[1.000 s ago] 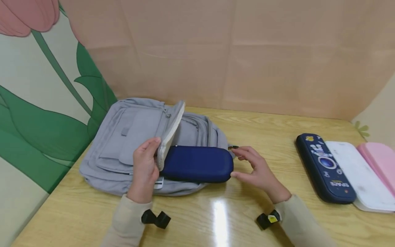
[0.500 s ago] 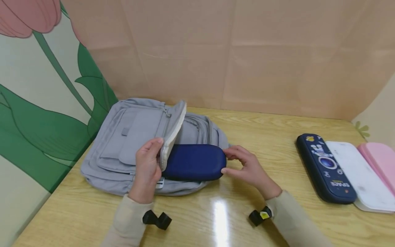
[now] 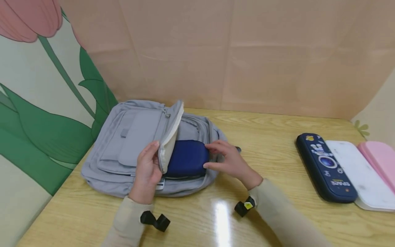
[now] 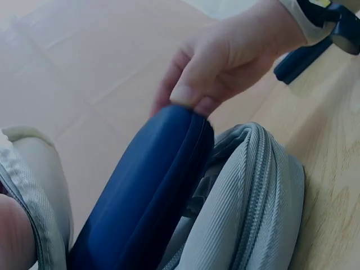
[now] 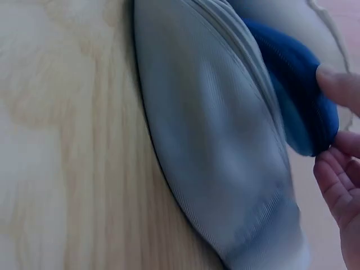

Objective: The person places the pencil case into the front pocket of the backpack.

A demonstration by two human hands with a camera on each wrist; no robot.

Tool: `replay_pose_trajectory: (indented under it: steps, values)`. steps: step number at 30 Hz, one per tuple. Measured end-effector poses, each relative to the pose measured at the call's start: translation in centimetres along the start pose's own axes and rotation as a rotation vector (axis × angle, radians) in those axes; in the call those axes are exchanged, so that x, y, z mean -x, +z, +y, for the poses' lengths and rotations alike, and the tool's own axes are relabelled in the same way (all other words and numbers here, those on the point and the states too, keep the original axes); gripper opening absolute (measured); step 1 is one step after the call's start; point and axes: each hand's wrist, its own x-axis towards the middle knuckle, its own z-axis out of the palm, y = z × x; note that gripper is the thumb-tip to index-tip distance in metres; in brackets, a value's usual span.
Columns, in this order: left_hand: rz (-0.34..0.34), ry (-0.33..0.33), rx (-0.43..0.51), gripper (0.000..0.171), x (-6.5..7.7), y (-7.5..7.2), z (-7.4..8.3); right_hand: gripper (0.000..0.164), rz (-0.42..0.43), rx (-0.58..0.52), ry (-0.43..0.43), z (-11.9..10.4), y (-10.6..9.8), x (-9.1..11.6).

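A grey backpack (image 3: 129, 137) lies flat on the wooden table, its front pocket flap lifted. My left hand (image 3: 148, 175) pinches the flap's pale-lined edge (image 3: 169, 145) between thumb and fingers. A dark blue zippered hard case (image 3: 188, 159) sits partly inside the pocket opening, its left end hidden under the flap. With thumb and fingertips, my right hand (image 3: 226, 161) grips the case's right end. In the left wrist view, the blue case (image 4: 146, 191) slants down between the flap and the pocket's zipped side (image 4: 253, 191), held at its top end by the right hand (image 4: 225, 62).
To the right on the table lie a navy case with space pictures (image 3: 327, 168), a white case (image 3: 361, 175) and a pink case (image 3: 381, 161). A pinkish sheet (image 3: 228, 58) hangs behind the table. A flower-painted wall (image 3: 46, 103) stands at the left.
My right hand has moved left, sliding the blue case deeper under the flap, so less of it shows. The left hand keeps holding the flap up in nearly the same place.
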Motion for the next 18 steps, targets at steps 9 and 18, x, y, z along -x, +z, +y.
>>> replay_pose_trajectory:
  steps: [9, 18]
  values:
    - [-0.017, -0.035, 0.098, 0.031, -0.1, -0.6, 0.1, 0.052, -0.110, 0.085, 0.129, -1.0, 2.8, -2.2]
    - [-0.011, -0.052, 0.198, 0.034, -0.1, -1.1, 0.0, 0.052, -0.168, 0.183, 0.235, -1.8, 4.4, -3.8]
